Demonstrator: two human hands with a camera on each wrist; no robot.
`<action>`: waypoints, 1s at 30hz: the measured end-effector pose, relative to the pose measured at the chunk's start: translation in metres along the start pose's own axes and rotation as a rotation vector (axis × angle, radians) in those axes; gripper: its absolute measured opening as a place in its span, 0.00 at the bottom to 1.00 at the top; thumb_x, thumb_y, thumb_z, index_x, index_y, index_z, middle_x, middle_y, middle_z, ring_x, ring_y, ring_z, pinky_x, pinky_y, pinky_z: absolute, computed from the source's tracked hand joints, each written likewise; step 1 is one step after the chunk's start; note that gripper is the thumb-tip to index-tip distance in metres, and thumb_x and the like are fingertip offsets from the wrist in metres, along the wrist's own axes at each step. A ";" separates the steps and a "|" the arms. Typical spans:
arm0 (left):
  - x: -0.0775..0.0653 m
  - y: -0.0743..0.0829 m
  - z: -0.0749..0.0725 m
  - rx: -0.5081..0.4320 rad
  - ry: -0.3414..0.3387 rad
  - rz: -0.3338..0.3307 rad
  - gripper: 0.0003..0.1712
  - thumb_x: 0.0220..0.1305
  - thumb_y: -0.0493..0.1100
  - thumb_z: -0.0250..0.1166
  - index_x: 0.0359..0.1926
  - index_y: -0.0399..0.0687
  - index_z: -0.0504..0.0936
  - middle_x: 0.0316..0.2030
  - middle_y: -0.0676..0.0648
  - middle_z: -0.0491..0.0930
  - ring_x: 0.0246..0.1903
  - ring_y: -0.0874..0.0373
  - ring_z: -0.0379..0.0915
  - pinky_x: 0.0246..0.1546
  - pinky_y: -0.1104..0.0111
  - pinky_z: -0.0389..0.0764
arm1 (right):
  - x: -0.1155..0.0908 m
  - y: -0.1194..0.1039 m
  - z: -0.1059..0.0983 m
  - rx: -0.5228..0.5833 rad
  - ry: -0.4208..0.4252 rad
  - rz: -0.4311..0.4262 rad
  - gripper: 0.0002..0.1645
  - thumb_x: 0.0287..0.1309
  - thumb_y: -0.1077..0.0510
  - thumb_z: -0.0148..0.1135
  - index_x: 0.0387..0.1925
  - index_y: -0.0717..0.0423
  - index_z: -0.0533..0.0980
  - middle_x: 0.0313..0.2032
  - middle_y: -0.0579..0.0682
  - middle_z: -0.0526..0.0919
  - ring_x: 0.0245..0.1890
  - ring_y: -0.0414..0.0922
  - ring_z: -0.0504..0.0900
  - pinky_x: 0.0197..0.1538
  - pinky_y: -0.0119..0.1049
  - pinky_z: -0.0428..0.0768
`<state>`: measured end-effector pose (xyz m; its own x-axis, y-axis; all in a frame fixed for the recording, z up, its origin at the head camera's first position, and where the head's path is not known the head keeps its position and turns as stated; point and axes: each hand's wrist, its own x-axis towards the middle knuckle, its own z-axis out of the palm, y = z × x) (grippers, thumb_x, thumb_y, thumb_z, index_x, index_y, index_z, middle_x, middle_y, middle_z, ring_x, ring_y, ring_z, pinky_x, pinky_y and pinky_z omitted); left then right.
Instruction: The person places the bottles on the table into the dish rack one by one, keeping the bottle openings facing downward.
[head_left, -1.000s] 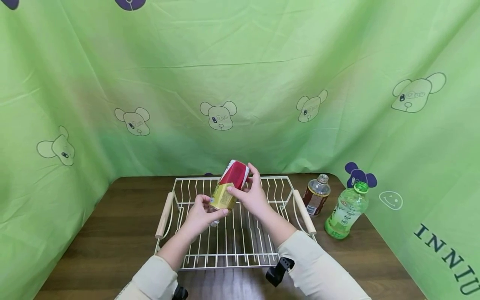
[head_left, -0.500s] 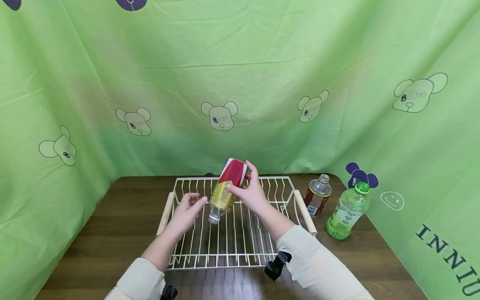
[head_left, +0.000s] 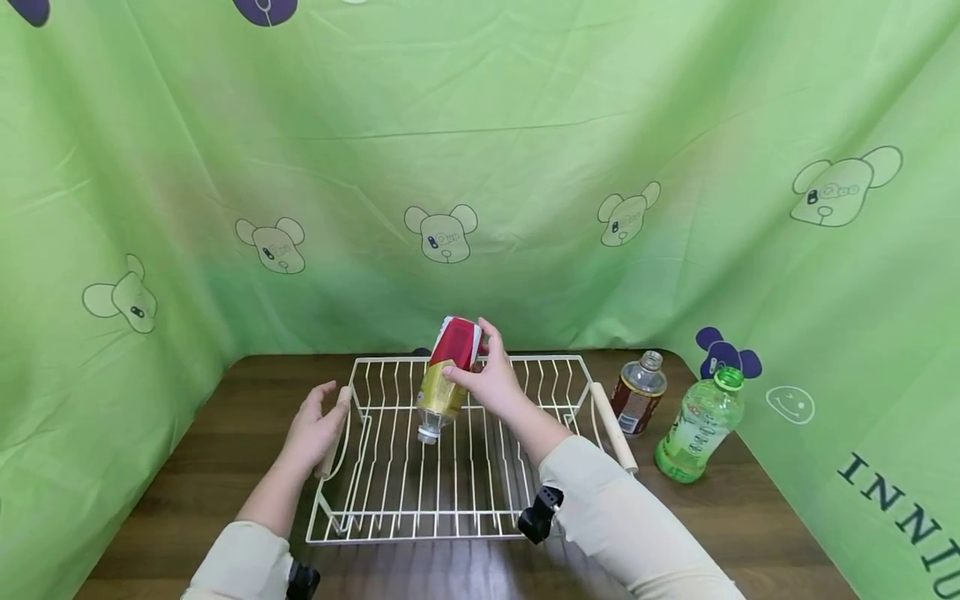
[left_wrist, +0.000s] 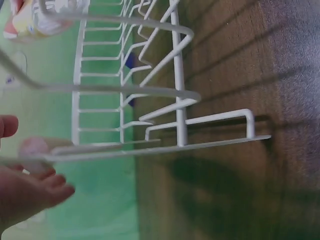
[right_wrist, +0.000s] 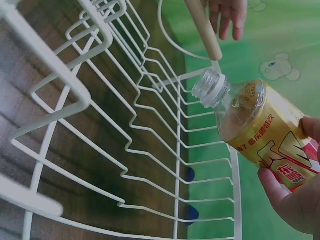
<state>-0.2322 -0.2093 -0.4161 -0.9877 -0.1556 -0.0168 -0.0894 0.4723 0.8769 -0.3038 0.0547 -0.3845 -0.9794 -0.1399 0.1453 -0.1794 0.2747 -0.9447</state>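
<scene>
My right hand (head_left: 495, 382) grips a plastic bottle (head_left: 441, 392) with a red and gold label above the wire dish rack (head_left: 435, 512). The bottle is tilted upside down, its capless neck (right_wrist: 212, 90) pointing down and to the left. In the right wrist view, the thumb and fingers lie around the label. My left hand (head_left: 311, 429) is beside the rack's left wooden handle (head_left: 330, 450), thumb and fingers apart. The left wrist view catches those fingers (left_wrist: 35, 192) near the handle's end; whether they touch it, I cannot tell.
Right of the rack stand a capless bottle with a brown label (head_left: 637, 396) and a green-tinted bottle (head_left: 697, 429). The rack has a second wooden handle (head_left: 613, 429) on its right. Green cloth (head_left: 525, 283) hangs behind the brown table (head_left: 202, 475).
My left hand has let go of the bottle and moved left to the rack's handle. The right hand keeps the bottle, shifted slightly left. The rack's near left corner has shifted left.
</scene>
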 end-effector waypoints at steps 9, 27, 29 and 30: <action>0.010 -0.022 0.004 -0.182 -0.154 -0.065 0.40 0.73 0.38 0.46 0.75 0.30 0.35 0.74 0.25 0.40 0.73 0.32 0.42 0.74 0.47 0.48 | 0.009 -0.001 0.021 -0.057 -0.019 -0.004 0.59 0.50 0.58 0.73 0.76 0.44 0.48 0.61 0.63 0.69 0.58 0.58 0.74 0.55 0.49 0.81; 0.008 -0.026 0.008 -0.246 -0.169 -0.045 0.38 0.73 0.36 0.44 0.76 0.34 0.36 0.75 0.28 0.36 0.74 0.33 0.39 0.73 0.45 0.47 | 0.016 0.009 0.061 -0.125 -0.084 -0.006 0.58 0.51 0.57 0.73 0.76 0.44 0.48 0.65 0.65 0.65 0.62 0.59 0.73 0.60 0.52 0.77; 0.009 -0.026 0.009 -0.252 -0.170 -0.041 0.38 0.73 0.36 0.44 0.76 0.33 0.36 0.75 0.28 0.36 0.74 0.33 0.38 0.74 0.45 0.45 | 0.017 0.009 0.064 -0.144 -0.093 0.001 0.58 0.51 0.57 0.73 0.76 0.43 0.48 0.66 0.65 0.64 0.62 0.60 0.73 0.61 0.53 0.76; 0.009 -0.026 0.009 -0.254 -0.171 -0.039 0.38 0.72 0.35 0.44 0.76 0.33 0.36 0.75 0.28 0.35 0.74 0.33 0.37 0.74 0.45 0.43 | 0.017 0.009 0.065 -0.154 -0.098 0.001 0.58 0.51 0.57 0.73 0.76 0.43 0.48 0.66 0.66 0.64 0.61 0.60 0.73 0.61 0.54 0.76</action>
<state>-0.2401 -0.2152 -0.4429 -0.9933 -0.0112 -0.1146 -0.1141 0.2332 0.9657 -0.3164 -0.0071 -0.4101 -0.9673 -0.2294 0.1082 -0.1979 0.4161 -0.8875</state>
